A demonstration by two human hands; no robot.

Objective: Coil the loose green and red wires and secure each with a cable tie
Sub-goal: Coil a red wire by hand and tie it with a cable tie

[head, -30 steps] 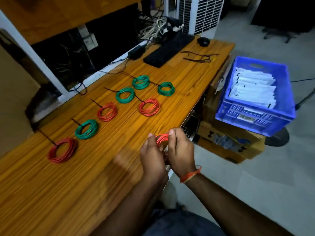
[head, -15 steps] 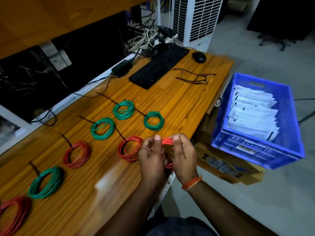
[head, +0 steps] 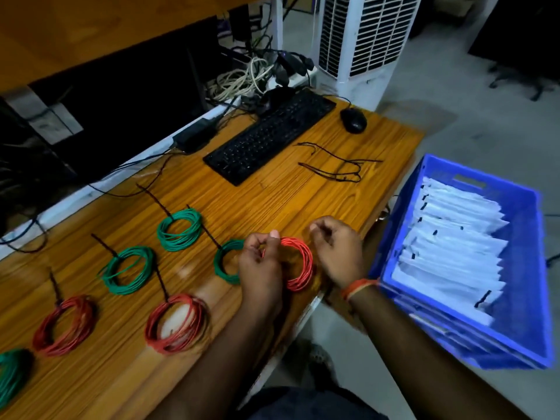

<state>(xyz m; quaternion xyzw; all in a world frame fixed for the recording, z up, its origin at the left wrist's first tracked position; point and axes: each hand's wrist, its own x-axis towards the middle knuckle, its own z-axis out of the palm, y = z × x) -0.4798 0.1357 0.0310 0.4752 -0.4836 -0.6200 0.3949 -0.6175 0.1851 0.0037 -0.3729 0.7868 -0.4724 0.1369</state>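
A red wire coil (head: pixel 300 265) hovers over the near right edge of the wooden table (head: pixel 272 195). My left hand (head: pixel 260 265) pinches the coil's upper left part between thumb and fingers. To the coil's right is my right hand (head: pixel 338 251), its fingers curled, and I see nothing in them. Tied coils with black cable ties lie in rows to the left: green coils (head: pixel 178 228) (head: pixel 128 269), a green coil (head: pixel 224 263) partly behind my left hand, and red coils (head: pixel 177 324) (head: pixel 65 324). Loose black cable ties (head: pixel 336 166) lie farther back.
A black keyboard (head: pixel 269 136) and mouse (head: pixel 353 120) sit at the table's far end, with tangled cables behind. A blue crate (head: pixel 528 298) of white packets stands off the table's right edge. Another green coil (head: pixel 12 377) shows at the left border.
The view has shifted forward along the table. My right hand has come off the red coil and moved right, while the left hand keeps its hold.
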